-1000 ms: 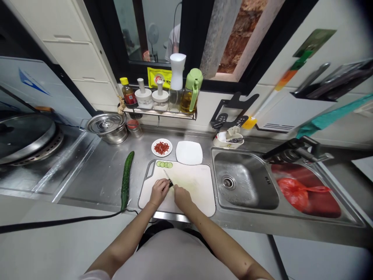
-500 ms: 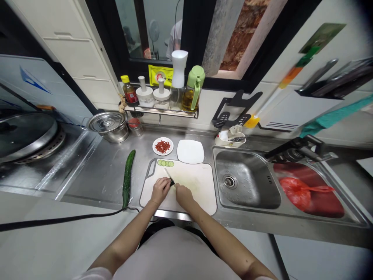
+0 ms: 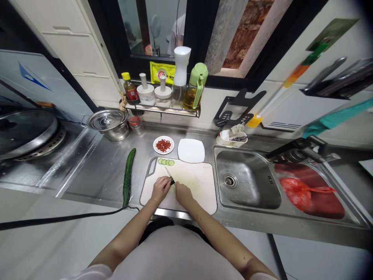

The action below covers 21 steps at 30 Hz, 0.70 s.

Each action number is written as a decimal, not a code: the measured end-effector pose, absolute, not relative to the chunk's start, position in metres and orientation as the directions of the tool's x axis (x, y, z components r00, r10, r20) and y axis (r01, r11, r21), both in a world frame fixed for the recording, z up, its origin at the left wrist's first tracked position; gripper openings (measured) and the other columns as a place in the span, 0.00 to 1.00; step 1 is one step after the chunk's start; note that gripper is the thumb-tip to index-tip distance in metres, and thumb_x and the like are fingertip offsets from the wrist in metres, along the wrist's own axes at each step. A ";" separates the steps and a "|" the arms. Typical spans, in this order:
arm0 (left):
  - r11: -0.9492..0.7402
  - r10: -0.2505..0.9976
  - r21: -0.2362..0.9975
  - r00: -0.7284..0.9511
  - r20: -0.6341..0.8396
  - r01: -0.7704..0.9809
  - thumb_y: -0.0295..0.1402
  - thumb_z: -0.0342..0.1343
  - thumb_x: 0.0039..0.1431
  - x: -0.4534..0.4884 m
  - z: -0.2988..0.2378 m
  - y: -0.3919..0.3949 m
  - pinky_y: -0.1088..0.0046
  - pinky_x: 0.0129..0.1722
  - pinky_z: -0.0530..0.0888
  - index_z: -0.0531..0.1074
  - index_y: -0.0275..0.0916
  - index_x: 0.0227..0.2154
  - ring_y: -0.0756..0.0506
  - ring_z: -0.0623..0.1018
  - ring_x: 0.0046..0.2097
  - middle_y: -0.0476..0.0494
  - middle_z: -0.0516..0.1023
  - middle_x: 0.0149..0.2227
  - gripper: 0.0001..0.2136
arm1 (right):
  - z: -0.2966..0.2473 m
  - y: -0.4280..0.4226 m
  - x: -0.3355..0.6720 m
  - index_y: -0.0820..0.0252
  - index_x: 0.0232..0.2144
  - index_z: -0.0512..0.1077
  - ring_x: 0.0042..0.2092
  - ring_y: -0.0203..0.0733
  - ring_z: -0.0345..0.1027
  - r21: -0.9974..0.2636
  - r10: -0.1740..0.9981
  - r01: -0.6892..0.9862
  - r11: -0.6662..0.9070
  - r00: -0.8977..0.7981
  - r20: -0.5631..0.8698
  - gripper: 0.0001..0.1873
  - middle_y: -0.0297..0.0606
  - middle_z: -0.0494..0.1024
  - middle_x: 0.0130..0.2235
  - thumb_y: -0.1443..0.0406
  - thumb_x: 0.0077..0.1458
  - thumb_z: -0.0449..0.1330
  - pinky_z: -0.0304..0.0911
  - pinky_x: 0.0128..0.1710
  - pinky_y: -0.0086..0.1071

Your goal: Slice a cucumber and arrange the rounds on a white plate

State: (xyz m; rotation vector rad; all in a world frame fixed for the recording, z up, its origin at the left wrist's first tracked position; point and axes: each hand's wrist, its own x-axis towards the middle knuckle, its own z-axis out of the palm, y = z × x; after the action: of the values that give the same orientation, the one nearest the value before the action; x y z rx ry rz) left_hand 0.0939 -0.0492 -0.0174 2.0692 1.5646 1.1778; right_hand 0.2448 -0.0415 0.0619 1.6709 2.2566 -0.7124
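A small knife [image 3: 169, 173] is gripped by its handle in my right hand [image 3: 184, 195], its thin blade pointing away to the upper left over the white cutting board [image 3: 201, 190]. Right beside the blade, my left hand [image 3: 161, 189] has its fingers bent and drawn together. Whatever is under those fingertips is too small and covered to make out. Several pale green cucumber slices [image 3: 166, 161] lie in an overlapping row near the board's far left corner. A whole dark green cucumber [image 3: 128, 177] rests on the steel counter, left of the board.
Behind the board stand a small plate [image 3: 155, 150] of chopped red pieces and a white square plate [image 3: 191, 151]. A sink [image 3: 247, 179] holding a red plastic bag [image 3: 297, 193] on its right side adjoins the board. At left are a lidded pot [image 3: 112, 124] and stove; above, a seasoning rack [image 3: 171, 112].
The camera view has shifted slightly. Both hands and the knife stay in nearly the same place on the board, and the slices and cucumber have not moved.
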 end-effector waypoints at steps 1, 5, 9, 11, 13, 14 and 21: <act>-0.367 0.900 0.654 0.074 0.430 0.661 0.33 0.48 0.64 0.094 -0.017 -0.049 0.64 0.44 0.75 0.75 0.42 0.41 0.45 0.76 0.43 0.43 0.78 0.40 0.10 | 0.062 -0.041 0.245 0.63 0.47 0.64 0.44 0.42 0.73 -0.243 0.826 0.942 0.231 -0.322 -0.463 0.17 0.45 0.77 0.39 0.77 0.58 0.45 0.63 0.41 0.31; -0.364 0.903 0.650 0.081 0.422 0.666 0.32 0.48 0.64 0.094 -0.013 -0.049 0.65 0.44 0.75 0.75 0.42 0.40 0.45 0.76 0.43 0.43 0.78 0.40 0.10 | 0.061 -0.037 0.245 0.63 0.46 0.64 0.44 0.42 0.73 -0.249 0.829 0.935 0.252 -0.341 -0.443 0.17 0.45 0.77 0.39 0.77 0.57 0.45 0.63 0.41 0.31; -0.343 0.912 0.661 0.068 0.405 0.668 0.32 0.49 0.64 0.096 -0.008 -0.051 0.65 0.44 0.75 0.74 0.41 0.39 0.45 0.76 0.43 0.43 0.78 0.39 0.09 | 0.061 -0.037 0.245 0.63 0.46 0.64 0.44 0.42 0.73 -0.245 0.832 0.936 0.251 -0.338 -0.441 0.17 0.45 0.77 0.40 0.77 0.57 0.44 0.63 0.41 0.31; -0.323 0.918 0.669 0.049 0.395 0.670 0.32 0.49 0.64 0.097 -0.005 -0.053 0.66 0.44 0.74 0.74 0.41 0.39 0.45 0.76 0.43 0.43 0.78 0.39 0.09 | 0.061 -0.038 0.246 0.63 0.47 0.64 0.44 0.41 0.73 -0.236 0.830 0.941 0.243 -0.328 -0.452 0.17 0.45 0.77 0.40 0.76 0.58 0.44 0.63 0.41 0.30; -0.300 0.926 0.675 0.034 0.377 0.674 0.32 0.48 0.64 0.099 -0.004 -0.054 0.66 0.44 0.74 0.74 0.41 0.40 0.45 0.76 0.44 0.43 0.78 0.39 0.09 | 0.061 -0.040 0.248 0.63 0.47 0.63 0.44 0.41 0.73 -0.232 0.827 0.944 0.234 -0.319 -0.463 0.16 0.46 0.77 0.40 0.75 0.59 0.44 0.63 0.40 0.30; -0.288 0.930 0.679 0.030 0.366 0.676 0.32 0.48 0.64 0.099 -0.003 -0.054 0.66 0.45 0.74 0.74 0.41 0.40 0.46 0.76 0.44 0.43 0.78 0.39 0.09 | 0.062 -0.041 0.249 0.63 0.46 0.64 0.43 0.42 0.73 -0.234 0.827 0.945 0.229 -0.316 -0.465 0.15 0.46 0.77 0.40 0.75 0.60 0.44 0.63 0.40 0.30; -0.152 0.971 0.710 -0.031 0.237 0.687 0.34 0.49 0.63 0.099 0.004 -0.055 0.66 0.49 0.72 0.73 0.42 0.42 0.45 0.75 0.46 0.43 0.77 0.43 0.10 | 0.068 -0.050 0.266 0.63 0.45 0.65 0.42 0.44 0.72 -0.234 0.846 0.953 0.194 -0.283 -0.451 0.13 0.47 0.77 0.41 0.70 0.64 0.44 0.61 0.39 0.32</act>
State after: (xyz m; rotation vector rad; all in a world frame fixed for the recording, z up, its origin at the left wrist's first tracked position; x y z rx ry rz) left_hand 0.0990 -0.0554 0.0036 1.8698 1.7384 1.0098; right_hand 0.2665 -0.0499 0.0679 1.7276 2.2454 -0.7010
